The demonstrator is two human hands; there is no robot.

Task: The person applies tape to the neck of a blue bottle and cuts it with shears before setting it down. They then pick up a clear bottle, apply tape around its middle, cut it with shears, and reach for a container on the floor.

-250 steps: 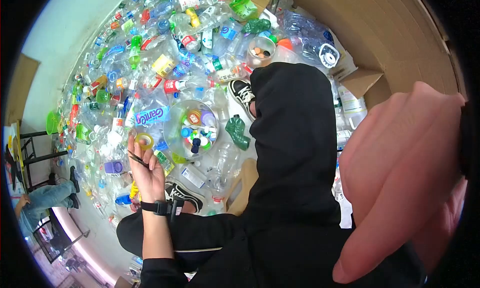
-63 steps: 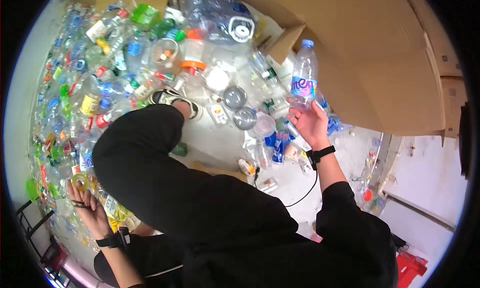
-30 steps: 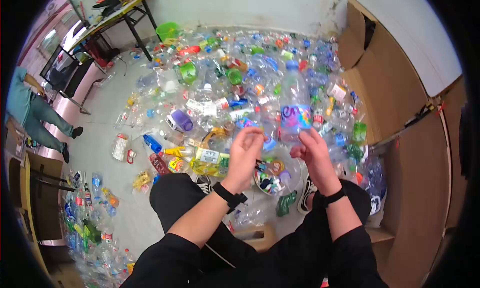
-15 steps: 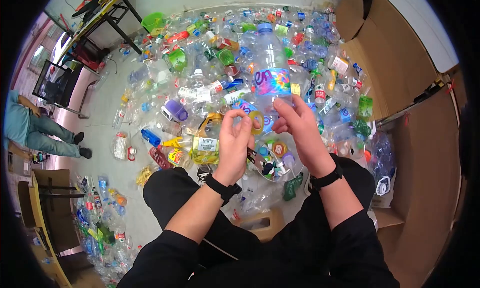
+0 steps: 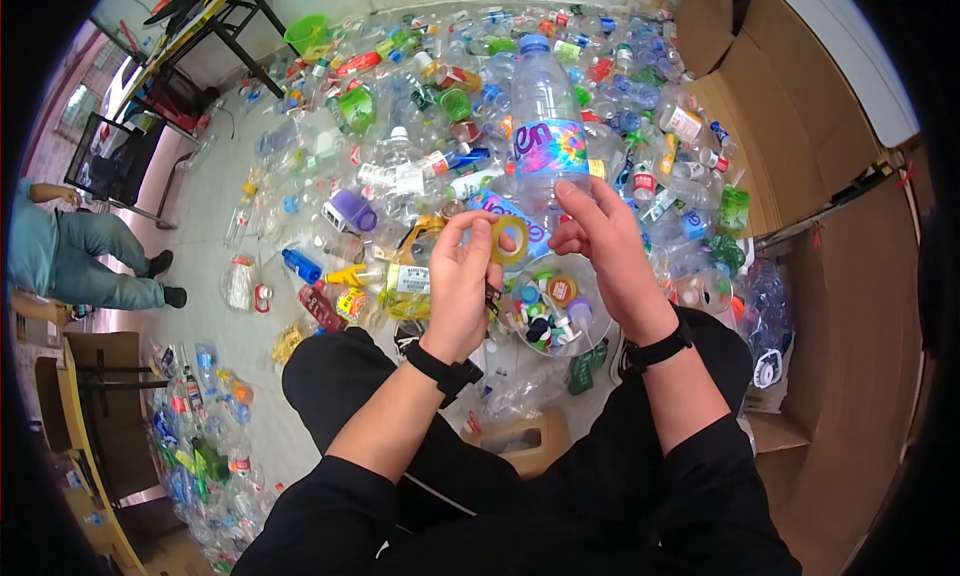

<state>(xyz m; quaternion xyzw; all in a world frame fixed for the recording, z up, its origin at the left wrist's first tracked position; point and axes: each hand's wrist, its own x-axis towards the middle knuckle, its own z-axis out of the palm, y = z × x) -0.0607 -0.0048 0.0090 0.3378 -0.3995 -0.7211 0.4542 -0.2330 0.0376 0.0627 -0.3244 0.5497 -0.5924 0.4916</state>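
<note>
My left hand is closed, with thumb and forefinger at a translucent yellow ring that looks like a small roll of tape. A dark object, mostly hidden, shows beneath its fingers. My right hand grips the base of a clear plastic bottle, which stands upright with a blue cap and a colourful label. Below both hands, a clear round tub contains several coloured caps and small pump tops. Behind the yellow ring lies another bottle with a blue and pink label.
Plastic bottles cover the floor ahead. Large cardboard boxes stand on the right. A beige jug-like container lies between my legs. At the left are a person in jeans, a table and another bottle pile.
The dark object under my left hand shows less than before. The bottle in my right hand has shifted slightly right and up. At the left, the person's arms have changed position.
</note>
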